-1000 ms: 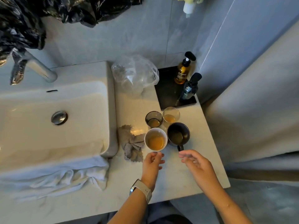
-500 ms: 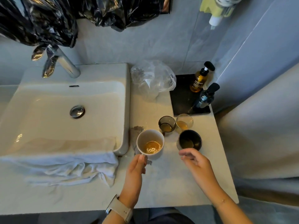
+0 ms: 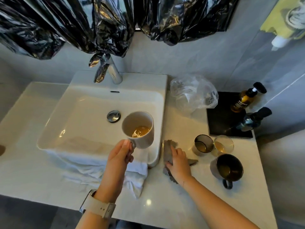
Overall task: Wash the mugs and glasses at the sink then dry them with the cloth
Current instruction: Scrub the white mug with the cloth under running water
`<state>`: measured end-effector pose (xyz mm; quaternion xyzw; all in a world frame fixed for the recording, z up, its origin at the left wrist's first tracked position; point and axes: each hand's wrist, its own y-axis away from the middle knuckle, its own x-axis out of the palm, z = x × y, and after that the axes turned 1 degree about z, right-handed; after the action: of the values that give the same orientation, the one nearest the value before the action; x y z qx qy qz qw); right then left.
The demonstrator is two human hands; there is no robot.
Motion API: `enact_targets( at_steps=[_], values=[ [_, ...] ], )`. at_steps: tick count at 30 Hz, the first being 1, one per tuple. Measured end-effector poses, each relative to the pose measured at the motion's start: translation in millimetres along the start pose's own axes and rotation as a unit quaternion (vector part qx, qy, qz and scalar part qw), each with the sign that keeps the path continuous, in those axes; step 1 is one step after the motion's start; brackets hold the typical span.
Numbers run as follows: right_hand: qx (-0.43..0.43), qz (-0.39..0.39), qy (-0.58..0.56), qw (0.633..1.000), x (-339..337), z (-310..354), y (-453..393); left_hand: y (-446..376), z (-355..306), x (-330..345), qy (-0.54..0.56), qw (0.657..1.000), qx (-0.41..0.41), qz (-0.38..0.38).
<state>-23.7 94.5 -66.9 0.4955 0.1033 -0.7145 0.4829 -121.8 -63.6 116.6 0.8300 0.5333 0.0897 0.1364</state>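
A person's left hand [image 3: 121, 155] is gripping the handle of a white mug [image 3: 139, 129], holding it tilted over the near right part of the sink [image 3: 85, 116], amber liquid pooling inside. The right hand [image 3: 179, 161] is lying with fingers spread on a grey cloth [image 3: 168, 149] just right of the basin. Farther right, a smoked glass [image 3: 202, 144], a clear glass [image 3: 223, 144] and a dark mug [image 3: 228, 167] are standing close together on the counter [image 3: 181, 204].

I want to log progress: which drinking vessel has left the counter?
The white mug, gripped by the left hand over the sink; the others stand on the counter.
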Motion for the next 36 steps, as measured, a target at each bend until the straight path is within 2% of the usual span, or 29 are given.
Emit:
enact_targets(
  at_steps=[3,6,9,11,13,15,16,17,19,23,25,30,32,36],
  values=[
    [0.070,-0.019,-0.210,0.975,-0.2,-1.2,2.6,-16.7,-3.1,-26.3,0.014,1.000,-0.008,0.012],
    [0.130,-0.083,-0.401,0.903,-19.4,9.1,20.3,-35.5,-2.7,-54.0,0.004,0.999,-0.005,0.035],
    [0.162,-0.155,-0.503,0.835,-49.3,42.4,36.7,-62.3,-3.0,-90.5,-0.008,0.997,-0.003,0.083],
    [0.157,-0.166,-0.583,0.779,-64.1,75.1,43.5,-83.4,-8.3,-116.0,-0.024,0.992,-0.005,0.120],
    [0.140,-0.159,-0.678,0.704,-69.1,115.6,42.3,-102.1,-17.6,-140.5,-0.047,0.987,-0.006,0.154],
    [0.160,-0.146,-0.753,0.621,-71.4,154.5,34.7,-117.6,-24.4,-162.0,-0.061,0.984,-0.008,0.167],
    [0.161,-0.130,-0.771,0.603,-74.0,173.5,29.9,-125.2,-26.6,-171.2,-0.068,0.983,-0.006,0.172],
    [0.143,-0.114,-0.775,0.605,-75.8,189.1,23.9,-132.5,-28.6,-179.6,-0.074,0.982,0.000,0.176],
    [0.087,-0.128,-0.744,0.650,-81.5,216.8,11.8,-146.4,-32.6,-195.0,-0.079,0.980,0.016,0.179],
    [0.084,-0.163,-0.651,0.737,-93.7,255.9,-13.3,-172.7,-42.3,-220.1,-0.110,0.972,0.059,0.199],
    [0.069,-0.133,-0.609,0.779,-103.0,264.5,-28.2,-186.4,-44.8,-227.6,-0.131,0.970,0.078,0.190],
    [0.017,0.005,-0.470,0.882,-140.5,283.0,-73.2,-213.4,-46.0,-234.7,-0.192,0.966,0.091,0.148],
    [0.024,0.027,-0.420,0.907,-157.3,297.7,-98.5,-221.6,-45.8,-236.3,-0.228,0.958,0.113,0.136],
    [0.061,0.091,-0.368,0.923,-176.2,317.0,-149.3,-239.1,-47.0,-235.5,-0.346,0.913,0.189,0.107]
  ],
)
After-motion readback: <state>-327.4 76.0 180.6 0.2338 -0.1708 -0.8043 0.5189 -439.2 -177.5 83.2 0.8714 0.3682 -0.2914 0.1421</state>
